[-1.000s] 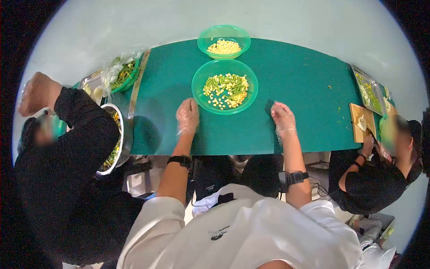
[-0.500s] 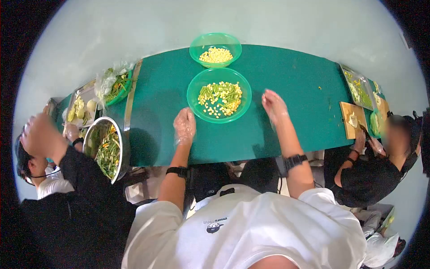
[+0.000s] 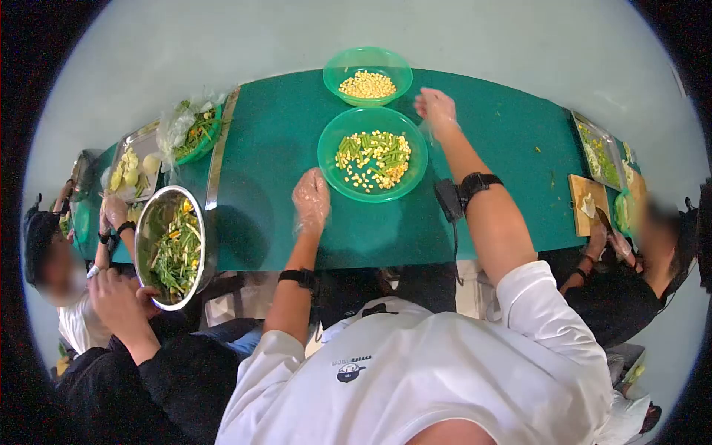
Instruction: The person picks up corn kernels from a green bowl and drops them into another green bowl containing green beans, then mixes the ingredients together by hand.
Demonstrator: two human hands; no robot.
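Two green basins stand one behind the other on the green table. The nearer basin (image 3: 337, 178) holds cut green stalks and pale yellow corn-like pieces; the farther basin (image 3: 334, 63) holds only yellow pieces. My left hand (image 3: 311, 199), in a clear plastic glove, is beside the near basin's left edge with its fingers curled together; anything inside them is hidden. My right hand (image 3: 436, 110), gloved too, is raised right of the gap between the basins, its fingers bent and somewhat blurred.
On the left are a steel bowl (image 3: 205, 256) of mixed vegetables, a green basket with a plastic bag, and a tray. A co-worker's hands (image 3: 122, 300) are near the steel bowl. At right, another person cuts on a wooden board (image 3: 578, 196) beside a tray.
My right hand has moved forward and left, toward the far basin, and its fingers have curled. My left hand stays beside the near basin. The left co-worker's hand has come down to the steel bowl.
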